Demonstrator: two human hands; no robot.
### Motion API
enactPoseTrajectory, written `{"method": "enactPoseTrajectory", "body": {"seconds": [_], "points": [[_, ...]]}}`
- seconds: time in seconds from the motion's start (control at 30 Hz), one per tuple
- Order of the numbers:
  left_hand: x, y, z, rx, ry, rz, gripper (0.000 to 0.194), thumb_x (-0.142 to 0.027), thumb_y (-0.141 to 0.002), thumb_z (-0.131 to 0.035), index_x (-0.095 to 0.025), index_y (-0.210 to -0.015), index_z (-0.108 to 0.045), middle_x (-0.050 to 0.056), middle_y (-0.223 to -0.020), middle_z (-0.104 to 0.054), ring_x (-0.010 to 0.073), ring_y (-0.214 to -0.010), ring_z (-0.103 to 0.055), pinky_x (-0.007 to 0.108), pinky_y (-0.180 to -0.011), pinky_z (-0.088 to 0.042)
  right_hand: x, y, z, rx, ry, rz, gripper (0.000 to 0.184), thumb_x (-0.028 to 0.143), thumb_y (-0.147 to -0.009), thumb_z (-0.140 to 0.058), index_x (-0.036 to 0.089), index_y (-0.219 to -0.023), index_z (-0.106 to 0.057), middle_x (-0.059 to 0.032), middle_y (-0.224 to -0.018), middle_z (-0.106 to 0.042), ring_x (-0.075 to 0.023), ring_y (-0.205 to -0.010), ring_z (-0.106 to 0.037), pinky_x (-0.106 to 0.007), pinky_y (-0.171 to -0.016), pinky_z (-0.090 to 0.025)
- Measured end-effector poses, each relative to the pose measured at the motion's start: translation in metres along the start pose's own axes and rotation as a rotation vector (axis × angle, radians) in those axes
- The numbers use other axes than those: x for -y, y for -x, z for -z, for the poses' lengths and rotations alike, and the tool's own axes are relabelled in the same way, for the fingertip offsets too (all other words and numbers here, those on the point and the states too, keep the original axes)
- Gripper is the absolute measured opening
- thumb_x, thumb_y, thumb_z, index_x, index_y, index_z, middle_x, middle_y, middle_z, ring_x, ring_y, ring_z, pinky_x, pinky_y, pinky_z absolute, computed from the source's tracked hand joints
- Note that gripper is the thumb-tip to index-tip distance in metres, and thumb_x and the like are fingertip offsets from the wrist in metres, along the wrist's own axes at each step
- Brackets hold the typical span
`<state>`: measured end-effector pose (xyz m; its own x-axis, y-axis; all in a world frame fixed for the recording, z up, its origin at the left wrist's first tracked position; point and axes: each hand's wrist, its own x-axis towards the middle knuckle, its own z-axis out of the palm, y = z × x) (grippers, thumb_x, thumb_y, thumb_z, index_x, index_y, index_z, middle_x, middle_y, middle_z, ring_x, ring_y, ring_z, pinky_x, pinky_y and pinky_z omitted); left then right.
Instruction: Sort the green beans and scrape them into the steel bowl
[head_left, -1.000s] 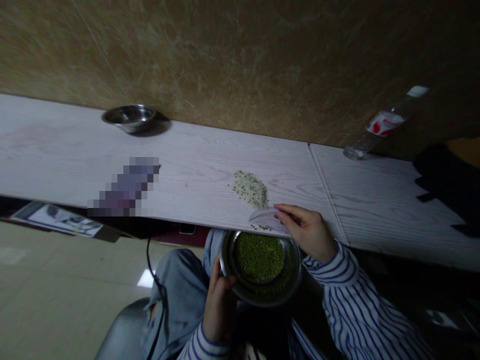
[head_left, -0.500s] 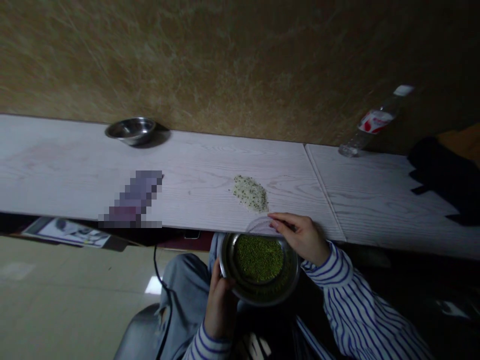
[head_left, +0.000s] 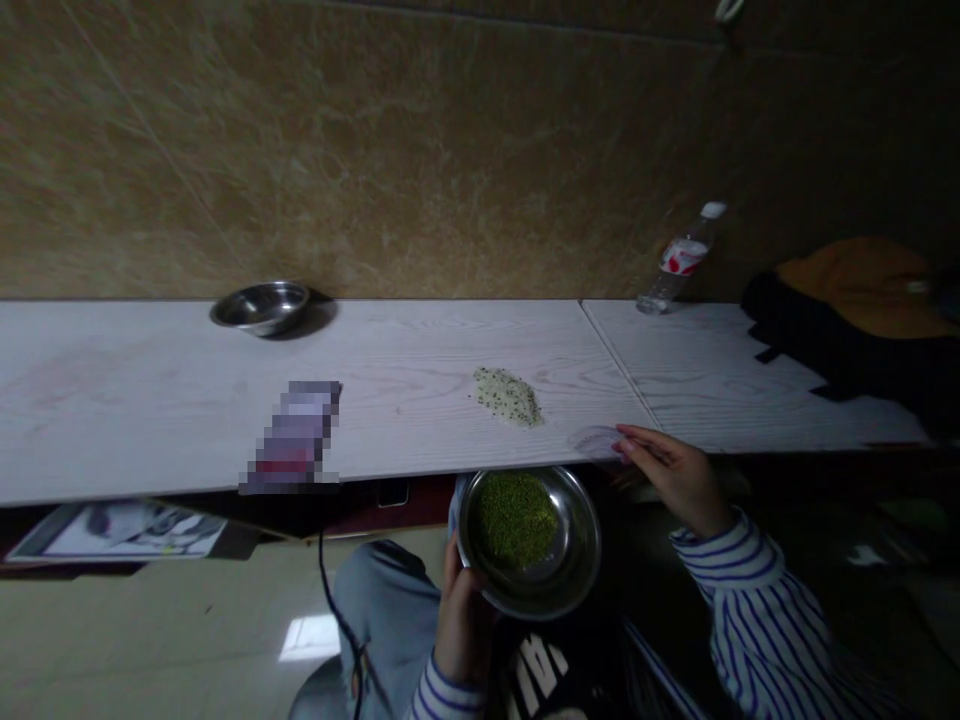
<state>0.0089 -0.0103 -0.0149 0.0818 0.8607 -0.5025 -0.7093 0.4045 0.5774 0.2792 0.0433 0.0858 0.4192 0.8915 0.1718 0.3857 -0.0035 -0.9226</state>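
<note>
My left hand [head_left: 466, 610] grips the left rim of a steel bowl [head_left: 589, 545], which sits below the table's front edge, over my lap. Green beans [head_left: 514, 520], probably mung beans, lie in it, gathered towards its left side. To the right of the bowl, my right hand [head_left: 679, 475] pinches a thin, clear, rounded plastic piece [head_left: 592, 441] at its right end, just over the table's edge. A small pile of white grains mixed with dark green bits [head_left: 506, 396] lies on the table beyond the bowl.
Against the wall stand a second steel bowl [head_left: 262, 308] and a water bottle [head_left: 679, 262]. A blurred-out flat object [head_left: 296, 435] lies at the left of the white table [head_left: 135, 400]. A dark and orange cap [head_left: 862, 300] rests at the right. A black cable [head_left: 334, 590] hangs below.
My right hand has moved right with the clear plastic piece, away from above the bowl. The beans have shifted left in the bowl. The camera view has tilted up and turned.
</note>
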Motion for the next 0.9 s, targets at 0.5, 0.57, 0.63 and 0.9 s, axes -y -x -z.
{"method": "enactPoseTrajectory", "body": {"seconds": [0.5,0.57,0.63,0.9], "points": [[-0.007,-0.017,-0.022,-0.021,0.066,-0.045,0.059,-0.024,-0.065,-0.071,-0.031,-0.123,-0.068,0.006,-0.119,-0.072,0.0309,-0.114,-0.063,0.041,-0.09,-0.052,0.008,-0.048,-0.012,0.254,-0.015,0.091,0.037,0.046,-0.074,-0.076,0.019,-0.099,-0.079,-0.0101,-0.09,-0.081,-0.0232,-0.083,-0.077,-0.039,-0.079,-0.062],[-0.006,-0.017,-0.026,-0.006,0.08,-0.03,0.055,-0.024,-0.068,-0.071,-0.031,-0.122,-0.069,0.006,-0.121,-0.072,0.0318,-0.115,-0.063,0.043,-0.092,-0.051,0.011,-0.063,-0.013,0.355,0.052,0.14,0.029,0.04,-0.077,-0.073,0.02,-0.097,-0.08,-0.0092,-0.091,-0.081,-0.0225,-0.082,-0.076,-0.038,-0.078,-0.061],[-0.006,-0.016,-0.028,-0.016,0.084,-0.033,0.053,-0.026,-0.07,-0.072,-0.031,-0.123,-0.07,0.008,-0.121,-0.072,0.0342,-0.118,-0.062,0.046,-0.097,-0.049,0.013,-0.078,-0.018,0.472,0.101,0.194,0.025,0.037,-0.079,-0.07,0.021,-0.095,-0.081,-0.0083,-0.09,-0.081,-0.0221,-0.081,-0.076,-0.037,-0.076,-0.061],[-0.009,-0.023,-0.032,-0.023,0.091,-0.101,0.053,-0.031,-0.07,-0.075,-0.029,-0.123,-0.071,0.009,-0.126,-0.072,0.0382,-0.131,-0.054,0.051,-0.105,-0.044,0.017,-0.122,-0.068,0.799,0.08,0.285,0.024,0.032,-0.083,-0.067,0.021,-0.1,-0.08,-0.0067,-0.095,-0.081,-0.0196,-0.086,-0.076,-0.033,-0.079,-0.059]]}}
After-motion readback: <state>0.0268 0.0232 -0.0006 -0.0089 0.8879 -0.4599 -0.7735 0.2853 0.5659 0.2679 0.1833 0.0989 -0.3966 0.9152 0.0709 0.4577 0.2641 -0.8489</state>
